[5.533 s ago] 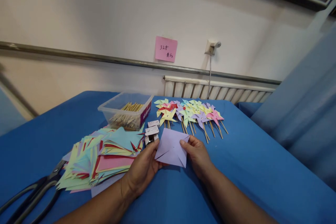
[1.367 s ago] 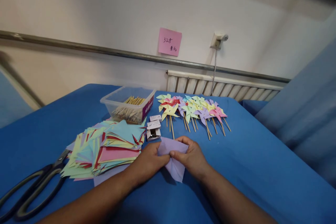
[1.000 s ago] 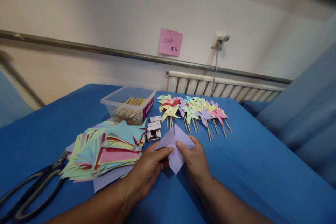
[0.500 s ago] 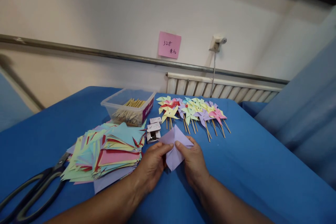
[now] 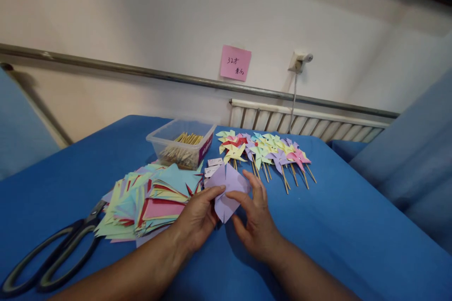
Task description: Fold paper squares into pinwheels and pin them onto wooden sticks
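A light purple paper square (image 5: 229, 182) with slits cut in from its corners is held up over the blue-covered table. My left hand (image 5: 200, 216) grips its left side, thumb on the face and the other fingers behind. My right hand (image 5: 259, 221) is at the right side of the sheet, fingers spread, one fingertip touching the face near the middle. To the left lies a thick pile of coloured paper squares (image 5: 164, 209). Beyond the hands are finished paper pinwheels (image 5: 278, 157) on thin sticks.
Large dark-handled scissors (image 5: 67, 249) lie at the left by the pile. A clear plastic box (image 5: 158, 143) of short sticks stands behind it. Small white boxes (image 5: 213, 162) sit partly hidden behind the purple paper. A radiator (image 5: 261, 120) and a pink note (image 5: 235, 63) are along the wall.
My right hand has loosened from its thumb grip and spread its fingers. The purple paper has turned slightly and its face lies flatter, with my left hand still on it.
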### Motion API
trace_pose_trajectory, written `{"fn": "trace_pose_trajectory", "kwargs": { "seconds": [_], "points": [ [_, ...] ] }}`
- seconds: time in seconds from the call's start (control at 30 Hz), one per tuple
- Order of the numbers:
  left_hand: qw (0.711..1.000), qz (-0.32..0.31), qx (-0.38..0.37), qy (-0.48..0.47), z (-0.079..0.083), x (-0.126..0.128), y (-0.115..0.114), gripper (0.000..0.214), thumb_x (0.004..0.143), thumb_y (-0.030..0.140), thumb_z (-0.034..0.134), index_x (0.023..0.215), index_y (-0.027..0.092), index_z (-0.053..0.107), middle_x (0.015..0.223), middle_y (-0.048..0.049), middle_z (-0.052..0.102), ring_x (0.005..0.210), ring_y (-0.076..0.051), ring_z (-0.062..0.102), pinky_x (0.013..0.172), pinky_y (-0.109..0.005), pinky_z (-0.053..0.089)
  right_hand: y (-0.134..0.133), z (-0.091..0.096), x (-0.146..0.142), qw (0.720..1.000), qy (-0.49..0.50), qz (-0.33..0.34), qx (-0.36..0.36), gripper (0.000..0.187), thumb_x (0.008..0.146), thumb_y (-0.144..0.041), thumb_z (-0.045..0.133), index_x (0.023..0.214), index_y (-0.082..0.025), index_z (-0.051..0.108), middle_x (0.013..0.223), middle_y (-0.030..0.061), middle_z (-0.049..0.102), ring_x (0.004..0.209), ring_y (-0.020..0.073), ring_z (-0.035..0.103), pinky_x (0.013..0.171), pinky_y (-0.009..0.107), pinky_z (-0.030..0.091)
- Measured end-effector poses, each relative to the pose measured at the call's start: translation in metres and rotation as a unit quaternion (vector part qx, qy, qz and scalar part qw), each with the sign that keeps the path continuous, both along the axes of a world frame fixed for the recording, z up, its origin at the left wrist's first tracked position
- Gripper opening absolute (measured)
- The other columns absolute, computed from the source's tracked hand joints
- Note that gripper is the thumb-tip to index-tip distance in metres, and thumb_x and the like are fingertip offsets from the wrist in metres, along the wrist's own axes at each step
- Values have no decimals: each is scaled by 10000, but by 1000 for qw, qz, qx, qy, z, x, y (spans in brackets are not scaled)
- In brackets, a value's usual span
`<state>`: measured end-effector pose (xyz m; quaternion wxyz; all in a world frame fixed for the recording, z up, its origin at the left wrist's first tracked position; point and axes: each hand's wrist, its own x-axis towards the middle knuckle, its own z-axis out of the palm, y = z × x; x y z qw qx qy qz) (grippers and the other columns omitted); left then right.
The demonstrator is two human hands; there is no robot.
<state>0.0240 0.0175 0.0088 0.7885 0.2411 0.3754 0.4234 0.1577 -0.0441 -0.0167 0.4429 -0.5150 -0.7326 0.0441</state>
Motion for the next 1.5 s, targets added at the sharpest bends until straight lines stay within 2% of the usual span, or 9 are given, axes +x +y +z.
{"fn": "trace_pose_trajectory", "kwargs": {
  "seconds": [0.13,0.33,0.43,0.53,0.63,1.07,1.27,1.5],
  "points": [
    [1000,-8,2,1,0,0,-2,286,718,93,624,1000,111,661,933,-105,721,774,-187,671,676,-258,539,3,-2,1,1000,-12,14,6,344,688,-90,602,987,-260,613,1405,40,304,1319,297,238,1058,521,225],
    [1000,-6,3,27,-2,1,-5,164,668,107,683,831,116,664,719,-63,708,614,-157,646,572,-238,514,5,0,6,994,110,16,-10,48,779,-217,621,787,-243,660,1293,43,456,1218,249,396,1015,442,308],
    [999,-7,9,31,-4,2,-7,122,631,131,727,713,132,636,624,-22,673,574,-142,624,546,-229,493,6,1,6,982,182,6,-52,67,781,-243,626,725,-226,659,1238,54,514,1167,240,451,970,396,351],
    [999,-6,13,36,-6,3,-8,170,604,148,752,595,145,583,527,11,619,500,-118,577,492,-220,457,9,-2,5,966,240,-8,-90,81,759,-238,639,684,-214,654,1162,63,560,1114,233,495,934,371,371],
    [999,-19,13,45,-8,4,-10,187,589,160,765,581,146,579,507,13,607,473,-115,557,474,-225,435,13,-5,6,956,270,-22,-109,107,741,-226,641,637,-200,634,1089,66,583,1065,225,523,915,360,374],
    [996,-45,29,69,-12,7,-12,185,586,215,774,583,128,610,514,-11,624,476,-123,560,502,-240,413,14,-6,7,958,258,-60,-111,159,732,-224,617,582,-189,578,1044,68,586,965,208,562,783,306,422],
    [995,-59,38,65,-13,7,-12,186,593,220,774,582,124,615,511,-7,614,475,-112,546,513,-233,402,14,-6,7,961,248,-65,-101,150,724,-215,619,580,-196,582,1026,68,590,970,210,558,777,307,428],
    [993,-36,52,97,-17,6,-11,223,578,239,781,554,132,587,494,5,586,468,-109,526,474,-224,367,13,-3,6,962,249,-51,-100,145,730,-215,616,588,-201,593,1021,67,600,981,209,558,848,331,415]
  ]
}}
